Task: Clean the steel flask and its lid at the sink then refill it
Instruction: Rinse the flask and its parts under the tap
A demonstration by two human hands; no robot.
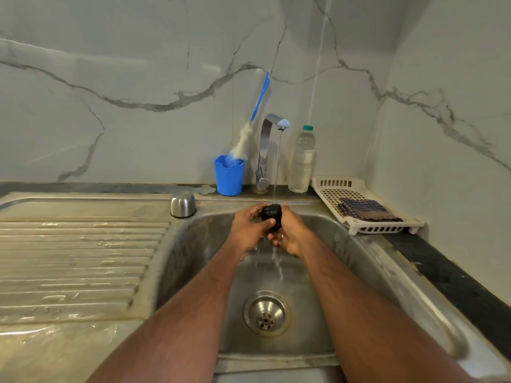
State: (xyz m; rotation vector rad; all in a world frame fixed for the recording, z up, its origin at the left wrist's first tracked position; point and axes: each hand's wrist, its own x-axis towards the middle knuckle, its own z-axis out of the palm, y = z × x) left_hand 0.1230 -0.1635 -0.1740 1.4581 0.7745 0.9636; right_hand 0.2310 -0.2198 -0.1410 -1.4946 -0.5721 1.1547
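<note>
Head view shows both hands over the sink (367,252), the left hand (248,230) and the right hand (289,236) each curled round one black lid (272,215) directly under the thin stream from the tap (272,125). To rinse it well, I judge they should turn the lid so water reaches every groove. One steel cup (182,204) stands upside down on the sink's rim; the flask body is out of sight. Also one brush (253,125) in one blue cup (229,175), one plastic bottle (302,161), one white tray (359,194).
</note>
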